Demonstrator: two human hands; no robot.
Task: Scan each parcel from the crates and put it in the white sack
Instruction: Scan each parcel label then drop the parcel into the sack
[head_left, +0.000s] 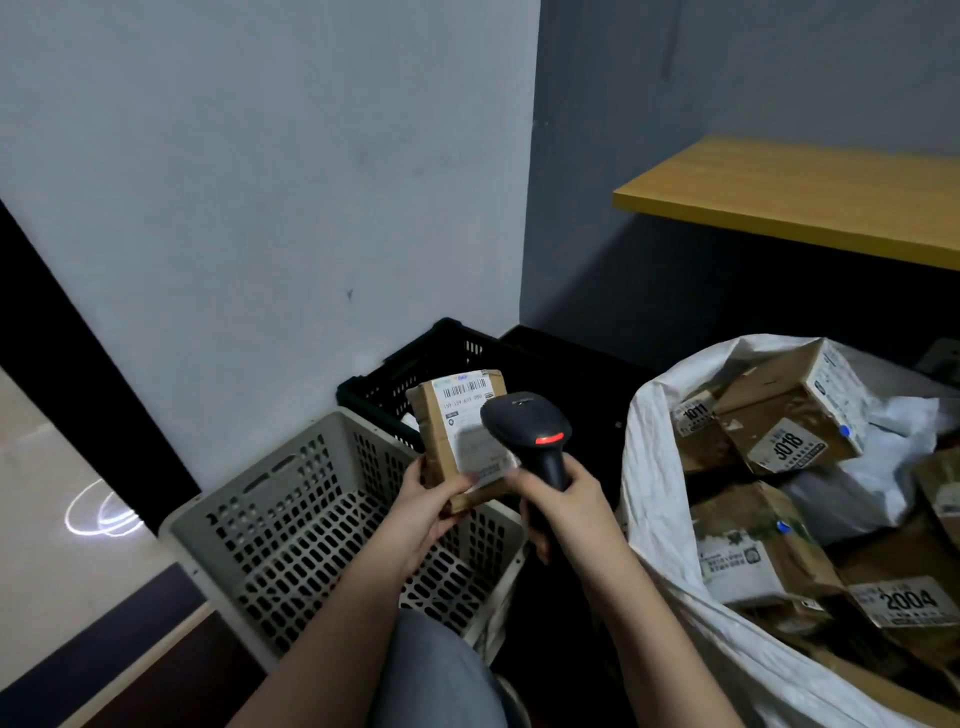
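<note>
My left hand (428, 506) grips the lower edge of a small brown cardboard parcel (447, 415) with a white barcode label, held upright above the crates. My right hand (563, 506) holds the handle of a black barcode scanner (524, 423), its red light on and its head close over the parcel's label. A grey perforated crate (322, 525) stands below my hands. Behind it is a black crate (415, 364), with something white just showing inside. The white sack (660, 499) stands open at the right, holding several labelled cardboard parcels (779, 431).
A pale wall rises behind the crates and meets a darker wall at the corner. A yellow wooden shelf (800, 192) juts out at the upper right above the sack. My knee in grey cloth (431, 675) is at the bottom centre. Floor shows at the left.
</note>
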